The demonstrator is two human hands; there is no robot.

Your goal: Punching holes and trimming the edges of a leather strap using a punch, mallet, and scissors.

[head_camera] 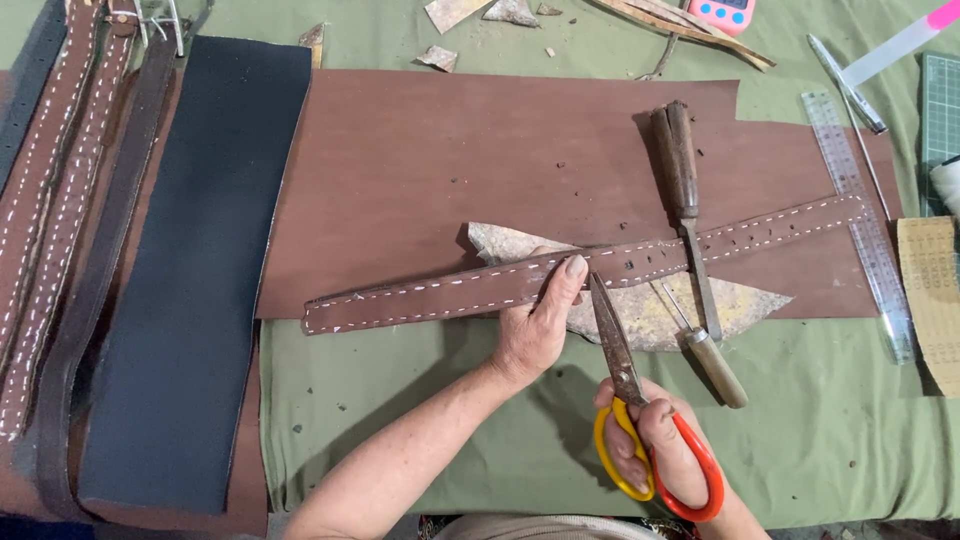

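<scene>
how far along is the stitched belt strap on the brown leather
Done: the brown strap shows white stitching along both edges and punched holes toward its right end. In hand: the left hand presses the strap down, and the right hand holds scissors with blades closed, tip just below the strap. Left: no cut is under way; the chisel and awl lie unused beside it.

I work in a leather workshop: brown leather sheet, stitched straps, awl, steel ruler cover my bench.
</scene>
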